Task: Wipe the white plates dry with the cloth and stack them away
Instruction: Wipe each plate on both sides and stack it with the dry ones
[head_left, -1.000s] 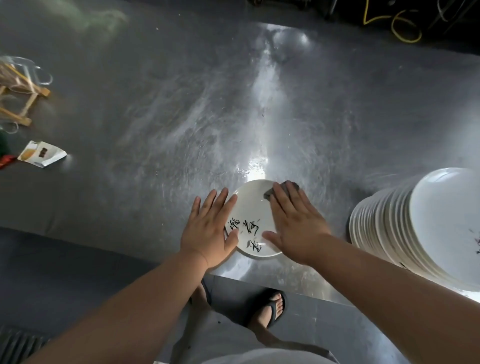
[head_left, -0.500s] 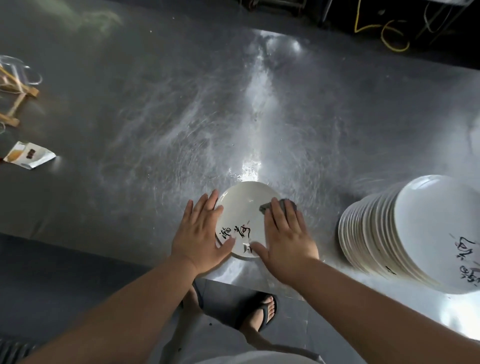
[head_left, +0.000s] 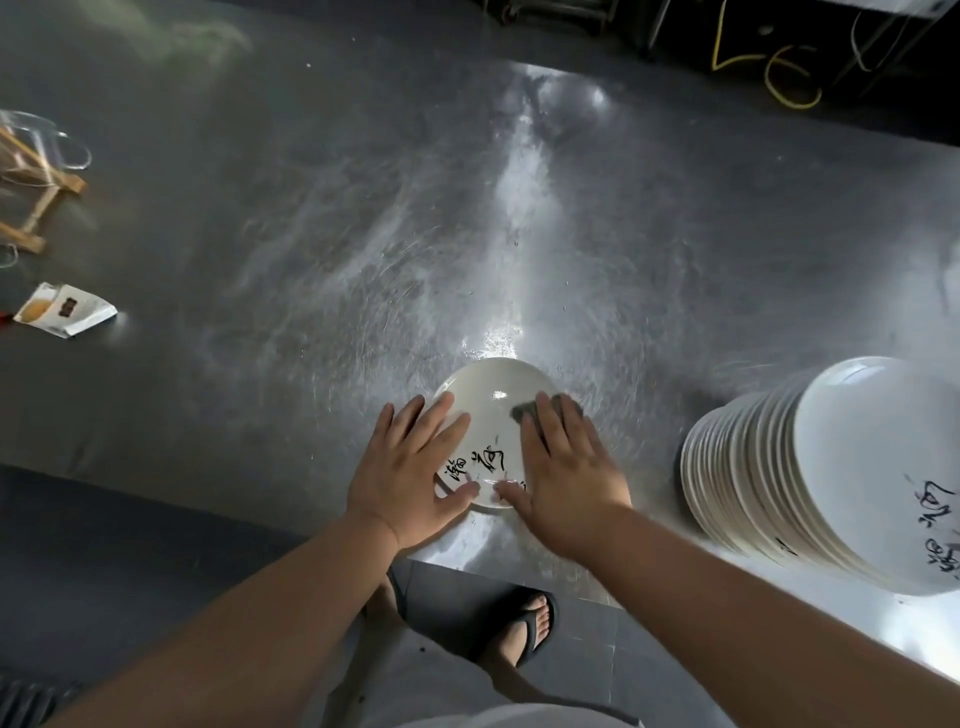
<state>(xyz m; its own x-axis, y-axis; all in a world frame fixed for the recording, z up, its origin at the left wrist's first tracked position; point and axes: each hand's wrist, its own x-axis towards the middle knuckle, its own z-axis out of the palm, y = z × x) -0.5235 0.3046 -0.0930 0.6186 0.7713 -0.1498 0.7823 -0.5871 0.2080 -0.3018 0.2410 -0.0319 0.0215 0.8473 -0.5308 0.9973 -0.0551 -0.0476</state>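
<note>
A white plate (head_left: 493, 395) with black brush lettering lies on the steel table (head_left: 363, 260) near its front edge. My left hand (head_left: 410, 467) lies flat on the plate's left rim, fingers straight. My right hand (head_left: 566, 473) presses a small dark grey cloth (head_left: 524, 412) flat onto the right side of the plate; most of the cloth is hidden under the fingers. A tall leaning stack of white plates (head_left: 810, 467) with the same lettering stands at the right.
At the far left are a glass jug on a wooden stand (head_left: 36, 171) and a small white packet (head_left: 65, 310). Yellow cables (head_left: 763, 67) lie beyond the table's far edge. My sandalled foot (head_left: 519, 629) shows below the front edge.
My right hand with the cloth has slid back along the plate's right side, towards me. My left hand has stayed on the left rim. The view has shifted slightly.
</note>
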